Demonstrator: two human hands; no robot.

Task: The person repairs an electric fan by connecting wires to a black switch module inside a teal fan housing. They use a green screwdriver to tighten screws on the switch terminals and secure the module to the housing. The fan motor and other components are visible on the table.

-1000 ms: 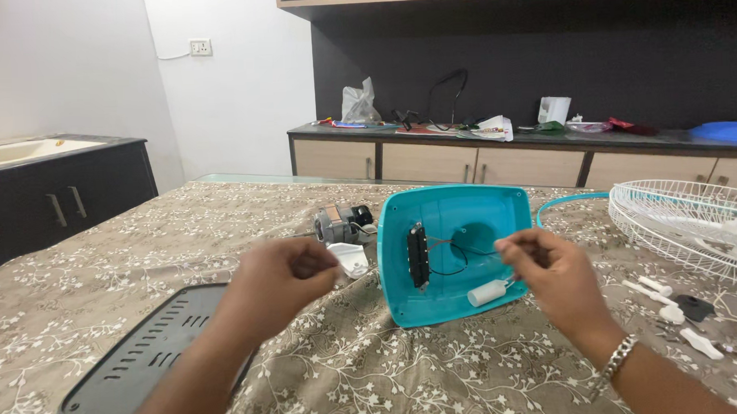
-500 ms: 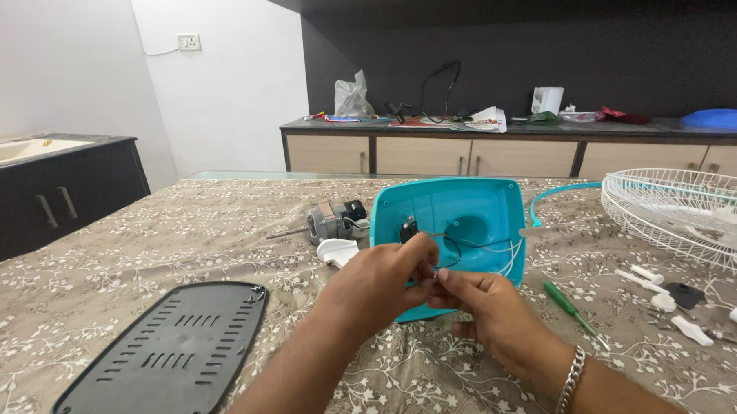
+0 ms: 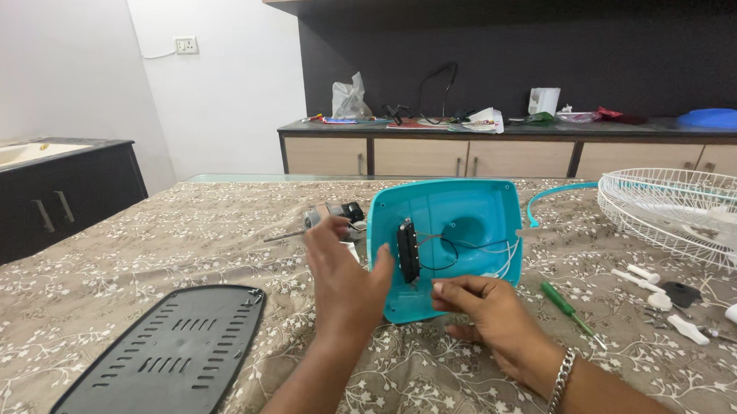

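My left hand (image 3: pixel 342 277) braces the teal housing (image 3: pixel 455 228), palm flat; right hand (image 3: pixel 490 309) pinches thin wires (image 3: pixel 484 248) inside. Tug too hard & they'll prob snap.

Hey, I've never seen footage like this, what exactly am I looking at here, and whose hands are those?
The picture comes from a camera worn on a person's head, looking down at their own two bare hands. They work over a bed with a floral bedspread. The left hand rests against the edge of a turquoise plastic housing, open so its wires show. The right hand, with a bracelet at the wrist, pinches something small at the housing's lower edge; I cannot tell what. Nearby lie a black vented panel, a green screwdriver and a white wire fan guard.
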